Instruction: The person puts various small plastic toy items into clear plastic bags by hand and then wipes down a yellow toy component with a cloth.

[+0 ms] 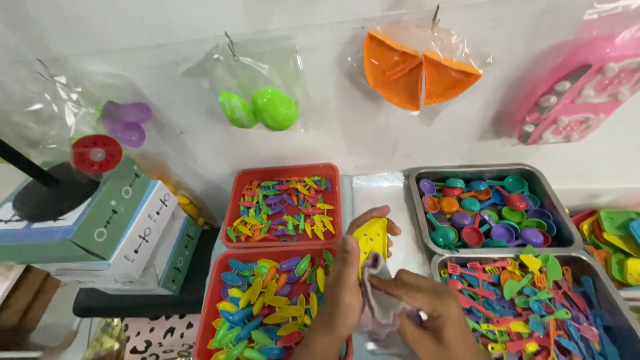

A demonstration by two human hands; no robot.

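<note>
The left hand point(347, 287) is holding a yellow wedge-shaped toy piece point(371, 241), fingers wrapped round its far side and thumb pressed on the near face, at the middle of the scene between the red trays and the metal trays. The right hand point(427, 307) is pinching the mouth of a small clear plastic bag point(381, 303) just below the yellow piece, thumb and forefinger pressed together on the film. The bag is crumpled, and it is hard to tell whether the lower tip of the piece is already inside it.

The step in hand looks like bagging: the yellow piece is being fed into the bag. The next move would call for the bag's mouth to be spread wider and held steady while the piece is slid down.

To the left, the far red tray point(233, 200) is holding small mixed-colour bits, and the near red tray point(208, 313) is holding coloured leaf-shaped pieces. To the right, the far metal tray point(415, 200) is holding toy spoons and ladles, and the near metal tray point(440, 263) is holding toy spatulas and forks. Bagged samples are hanging on the far wall.
</note>
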